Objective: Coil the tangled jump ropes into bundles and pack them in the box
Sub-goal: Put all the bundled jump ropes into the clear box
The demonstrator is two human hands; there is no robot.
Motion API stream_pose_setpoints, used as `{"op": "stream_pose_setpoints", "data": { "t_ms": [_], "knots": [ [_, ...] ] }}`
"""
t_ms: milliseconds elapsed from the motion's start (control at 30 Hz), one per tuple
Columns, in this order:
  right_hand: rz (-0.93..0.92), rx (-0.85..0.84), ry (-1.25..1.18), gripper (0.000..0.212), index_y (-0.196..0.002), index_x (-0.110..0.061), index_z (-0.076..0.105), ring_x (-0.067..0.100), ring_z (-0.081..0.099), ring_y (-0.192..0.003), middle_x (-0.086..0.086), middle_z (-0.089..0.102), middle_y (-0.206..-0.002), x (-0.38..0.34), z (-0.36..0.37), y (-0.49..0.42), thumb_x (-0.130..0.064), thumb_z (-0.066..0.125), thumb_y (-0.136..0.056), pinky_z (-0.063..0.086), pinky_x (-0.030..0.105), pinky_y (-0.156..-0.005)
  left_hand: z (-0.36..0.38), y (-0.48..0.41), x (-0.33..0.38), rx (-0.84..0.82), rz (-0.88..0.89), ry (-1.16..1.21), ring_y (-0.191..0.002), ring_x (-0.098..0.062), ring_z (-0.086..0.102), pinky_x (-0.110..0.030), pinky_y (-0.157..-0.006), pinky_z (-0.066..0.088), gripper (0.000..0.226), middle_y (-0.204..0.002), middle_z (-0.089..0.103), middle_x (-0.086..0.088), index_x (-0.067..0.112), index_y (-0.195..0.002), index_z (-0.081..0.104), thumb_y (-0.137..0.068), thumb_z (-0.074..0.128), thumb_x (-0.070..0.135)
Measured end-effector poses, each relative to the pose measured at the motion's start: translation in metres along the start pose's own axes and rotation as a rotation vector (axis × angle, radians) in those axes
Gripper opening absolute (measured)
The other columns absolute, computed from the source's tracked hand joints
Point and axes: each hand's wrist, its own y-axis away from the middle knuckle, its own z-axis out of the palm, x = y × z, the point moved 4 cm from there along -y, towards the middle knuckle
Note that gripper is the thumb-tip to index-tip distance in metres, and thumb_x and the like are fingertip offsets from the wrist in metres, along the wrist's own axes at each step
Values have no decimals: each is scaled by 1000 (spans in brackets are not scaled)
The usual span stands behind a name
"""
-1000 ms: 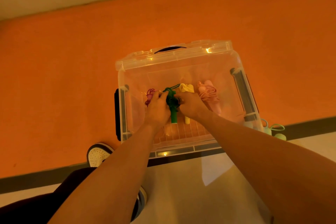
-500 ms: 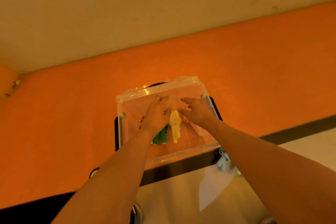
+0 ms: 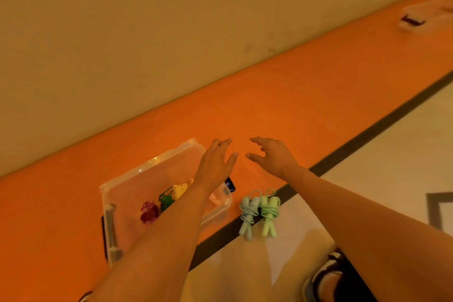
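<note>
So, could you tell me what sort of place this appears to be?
Probably an indoor sports hall or gym, though I can't be sure: the orange floor is marked with a dark boundary line, and coiled jump ropes lie beside a clear storage box.

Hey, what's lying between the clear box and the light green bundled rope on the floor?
In the head view, one pale blue bundled rope lies between the clear box and the light green bundled rope, beside the green one and apart from the box.
</note>
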Motion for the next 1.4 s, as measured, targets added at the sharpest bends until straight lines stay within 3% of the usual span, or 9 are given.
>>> {"op": "stream_pose_setpoints", "data": {
  "t_ms": [233, 433, 600, 767, 933, 1067, 1200, 1400],
  "knots": [
    [204, 42, -9, 73, -154, -25, 30, 36, 53, -123, 13, 48, -143, 110, -2, 49, -56, 56, -93, 46, 45, -97, 101, -9, 48, -187, 95, -57, -127, -21, 45, -36, -98, 43, 53, -138, 46, -3, 21, -149, 42, -102, 47, 45],
    [283, -58, -45, 73, -154, -27, 29, 39, 48, -123, 15, 47, -138, 158, 73, 54, -59, 54, -93, 44, 46, -98, 178, 17, 10, -271, 1, -22, -127, -22, 42, -38, -102, 42, 54, -139, 45, -3, 20, -148, 43, -102, 46, 47],
    [320, -158, -91, 72, -153, -28, 33, 39, 48, -123, 15, 45, -139, 171, 143, 50, -56, 58, -92, 45, 46, -100, 216, 46, -40, -300, -124, -59, -129, -24, 40, -39, -104, 41, 54, -143, 43, 0, 30, -148, 41, -99, 46, 52],
    [357, -189, -106, 69, -151, -26, 35, 39, 50, -116, 15, 43, -135, 171, 190, 42, -50, 62, -92, 48, 44, -93, 237, 60, -76, -341, -191, -6, -127, -26, 43, -40, -104, 43, 59, -144, 38, -1, 39, -151, 34, -96, 54, 49],
    [425, -184, -178, 74, -148, -21, 42, 35, 54, -114, 14, 39, -138, 175, 212, 43, -40, 75, -85, 46, 39, -95, 251, 63, -98, -382, -207, 44, -136, -27, 37, -36, -112, 36, 66, -149, 32, -7, 27, -150, 42, -90, 70, 22],
    [478, -147, -222, 65, -140, -21, 53, 32, 54, -113, 13, 40, -135, 177, 216, 42, -37, 78, -82, 45, 35, -94, 257, 62, -105, -371, -201, 9, -131, -27, 36, -33, -111, 35, 71, -146, 31, -5, 30, -149, 44, -86, 73, 11],
    [504, -96, -237, 55, -129, -20, 60, 31, 56, -103, 11, 42, -126, 176, 213, 41, -29, 79, -79, 46, 33, -85, 258, 61, -102, -365, -234, 5, -124, -28, 39, -36, -109, 39, 73, -142, 32, -4, 32, -149, 43, -86, 72, 11],
    [520, -37, -235, 53, -128, -21, 60, 31, 57, -100, 10, 42, -125, 172, 187, 48, -29, 78, -79, 48, 35, -84, 243, 54, -80, -346, -233, 18, -122, -28, 40, -36, -104, 41, 68, -140, 34, -4, 36, -148, 42, -88, 67, 16]
  ]
}}
